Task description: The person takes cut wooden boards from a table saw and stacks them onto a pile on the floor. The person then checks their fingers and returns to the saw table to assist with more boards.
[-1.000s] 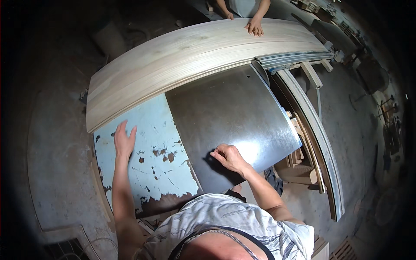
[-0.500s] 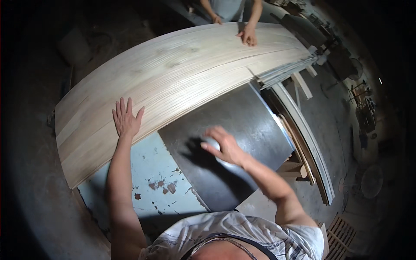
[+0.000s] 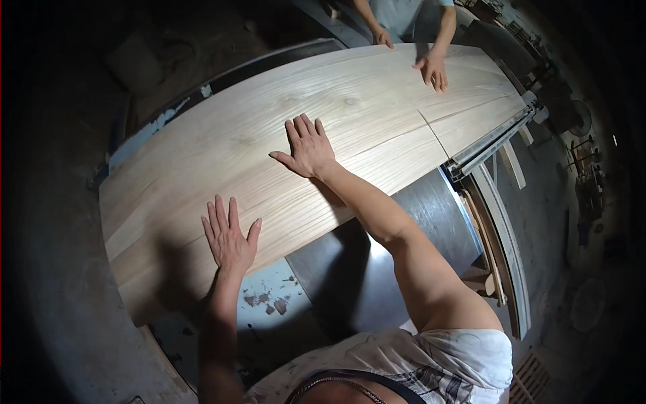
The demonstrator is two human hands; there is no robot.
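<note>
A long, pale wooden panel (image 3: 377, 114) lies across a bench whose top is part dark metal plate (image 3: 431, 202) and part worn light-blue surface (image 3: 272, 286). My left hand (image 3: 232, 248) rests flat near the panel's near edge, fingers spread. Farther in, toward the middle of the board, my right hand (image 3: 309, 149) also lies flat with its fingers apart. Neither hand grips anything. A thin dark line (image 3: 433, 133) runs in from the near edge of the panel, toward its right end.
Across the panel, a co-worker's hand (image 3: 434, 73) presses on the board, and the other hand (image 3: 383, 38) is at the far edge. Metal rails (image 3: 494, 143) run beside the panel's right end. Long strips (image 3: 505, 249) lean at the right; a slatted pallet (image 3: 528, 380) lies lower right.
My right hand has moved from above the dark plate onto the panel. The panel appears shifted toward me over the bench, uncovering its far edge. My left hand stays flat on the board.
</note>
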